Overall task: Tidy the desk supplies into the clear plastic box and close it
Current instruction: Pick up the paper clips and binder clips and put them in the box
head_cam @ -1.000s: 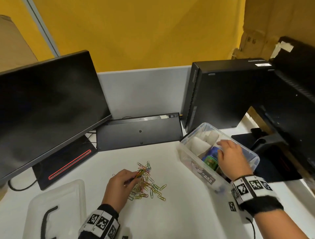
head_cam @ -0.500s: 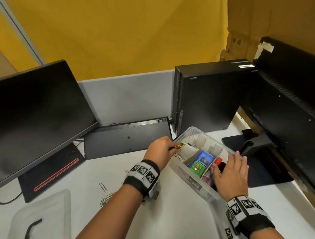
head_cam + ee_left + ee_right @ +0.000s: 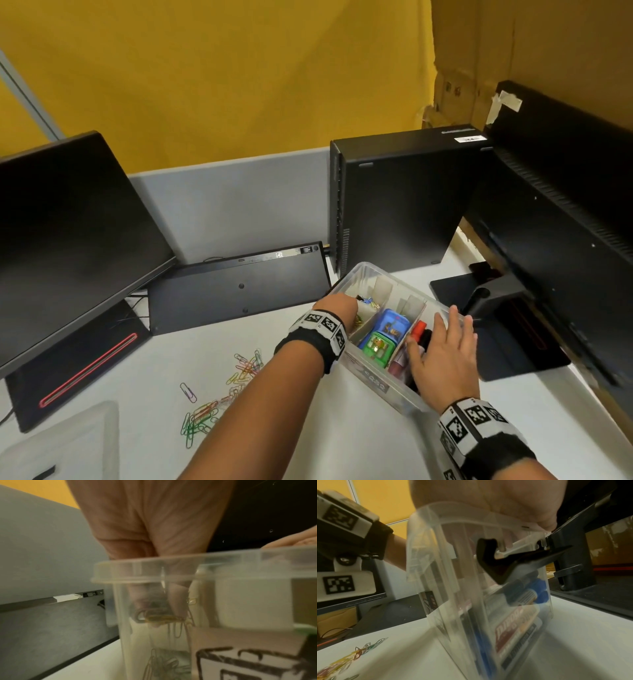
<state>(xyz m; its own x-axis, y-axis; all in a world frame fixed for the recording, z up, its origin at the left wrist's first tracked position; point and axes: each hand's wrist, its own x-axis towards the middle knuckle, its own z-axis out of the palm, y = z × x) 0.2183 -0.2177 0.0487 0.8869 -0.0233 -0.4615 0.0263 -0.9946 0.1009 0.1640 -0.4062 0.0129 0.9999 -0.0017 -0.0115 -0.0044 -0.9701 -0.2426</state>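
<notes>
Left hand [image 3: 337,306] has dipped deeper into the clear plastic box's [image 3: 373,375] 10 o'clock compartment, fingers pinching paper clips [image 3: 164,618] | fingertips blurred behind the wall | right hand [image 3: 443,356] lies flat, fingers straight, over the 4 o'clock end | loose clips [image 3: 219,394] at 8 o'clock of the box.

Your head camera looks down over both hands; each wrist camera sits low against the clear plastic box [image 3: 373,377] (shared by all).
</notes>
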